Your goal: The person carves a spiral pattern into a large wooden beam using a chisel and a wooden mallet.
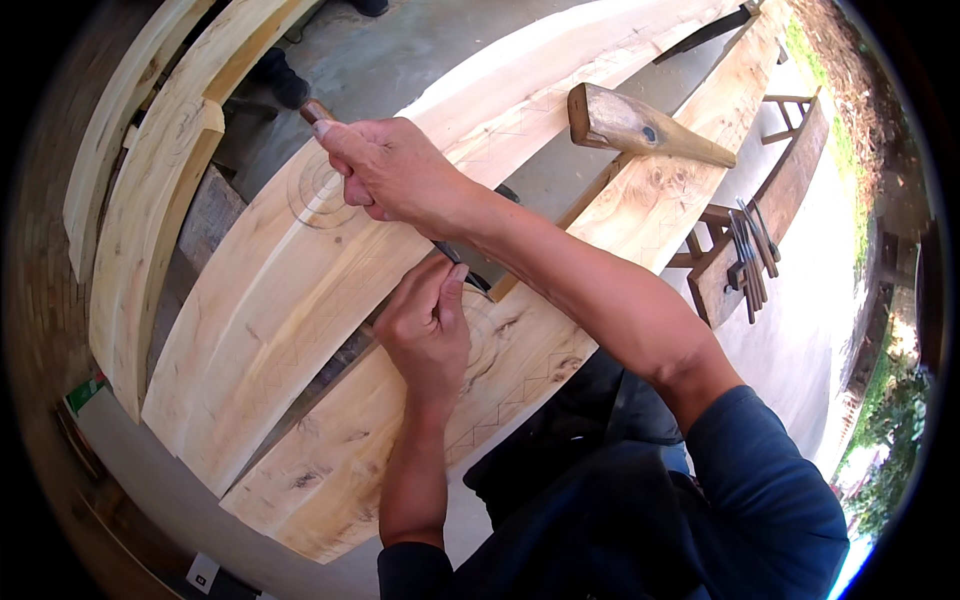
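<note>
My right hand (385, 170) is wrapped around the wooden handle of a chisel (318, 110), whose dark blade slants down under my wrist. My left hand (425, 325) pinches the blade low down, near its tip, over a curved pale wooden plank (330, 470). That plank bears pencilled zigzag lines and a drawn circle. A second, wider curved plank (260, 310) lies just beyond it, also marked with concentric circles. The chisel's cutting edge is hidden by my left fingers.
A wooden mallet (640, 130) rests on the near plank to the upper right. Several chisels (750, 260) lie on a low wooden bench (790, 190) at right. More curved planks (150, 230) lean at left. Concrete floor lies below, and another person's shoes (280, 80) stand at top.
</note>
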Demonstrator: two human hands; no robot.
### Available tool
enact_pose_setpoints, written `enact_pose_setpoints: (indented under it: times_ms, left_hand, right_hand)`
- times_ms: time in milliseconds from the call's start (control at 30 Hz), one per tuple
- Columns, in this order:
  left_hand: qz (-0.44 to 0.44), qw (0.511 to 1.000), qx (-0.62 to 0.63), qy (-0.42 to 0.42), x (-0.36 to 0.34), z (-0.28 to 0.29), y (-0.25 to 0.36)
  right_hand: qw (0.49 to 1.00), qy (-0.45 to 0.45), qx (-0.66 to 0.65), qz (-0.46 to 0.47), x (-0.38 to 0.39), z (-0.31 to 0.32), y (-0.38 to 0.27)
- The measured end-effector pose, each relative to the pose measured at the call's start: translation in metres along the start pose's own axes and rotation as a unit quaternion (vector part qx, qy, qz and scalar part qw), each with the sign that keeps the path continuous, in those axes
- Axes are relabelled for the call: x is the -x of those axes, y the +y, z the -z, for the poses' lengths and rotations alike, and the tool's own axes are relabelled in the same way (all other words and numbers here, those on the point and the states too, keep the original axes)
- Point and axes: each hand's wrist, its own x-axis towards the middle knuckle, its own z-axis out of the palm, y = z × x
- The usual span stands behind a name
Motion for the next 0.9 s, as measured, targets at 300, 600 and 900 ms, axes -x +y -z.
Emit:
enact_pose_setpoints:
  times_ms: [300, 600, 900]
  left_hand:
    - [0.040, 0.999, -0.005, 0.021, 0.000, 0.001, -0.002]
    - [0.079, 0.997, -0.007, 0.020, 0.002, 0.001, -0.001]
    - [0.063, 0.998, -0.017, 0.014, 0.001, 0.004, -0.004]
  right_hand:
    - [0.994, -0.051, 0.098, 0.022, 0.004, -0.012, 0.003]
    - [0.980, -0.065, 0.184, 0.035, 0.003, -0.015, 0.007]
    - [0.974, -0.066, 0.215, 0.038, -0.001, -0.019, 0.017]
